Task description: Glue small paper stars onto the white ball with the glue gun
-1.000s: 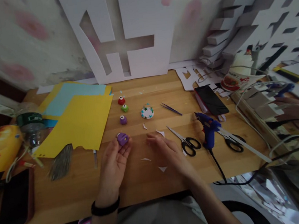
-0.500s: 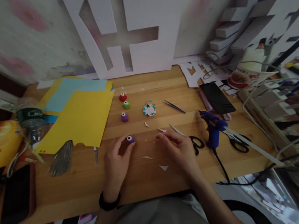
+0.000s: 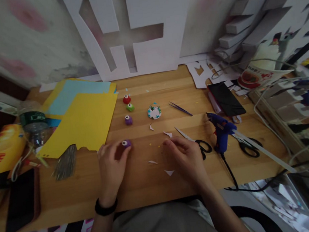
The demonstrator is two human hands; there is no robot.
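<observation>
Between thumb and fingers, my left hand (image 3: 112, 165) grips a small purple one-eyed figure (image 3: 126, 144) just over the table. My right hand (image 3: 185, 155) is closed in a pinch above the wood; what it holds, if anything, is too small to make out. Farther back stand a red one-eyed figure (image 3: 126, 99), a green one (image 3: 130, 107) and a second purple one (image 3: 128, 120). To their right lies a white disc with star shapes (image 3: 154, 112). Small white paper scraps (image 3: 169, 172) are scattered between my hands.
Tweezers (image 3: 181, 108), black-handled scissors (image 3: 203, 146) and a blue glue gun (image 3: 221, 130) with a cable are on the right. Yellow sheets (image 3: 82, 120), a bundle of thin strips (image 3: 65, 162) and a phone (image 3: 21, 200) lie left. A power strip (image 3: 272, 117) borders the right.
My left hand has moved left with the purple figure, whose eye now faces more to the left. My right hand has hardly moved.
</observation>
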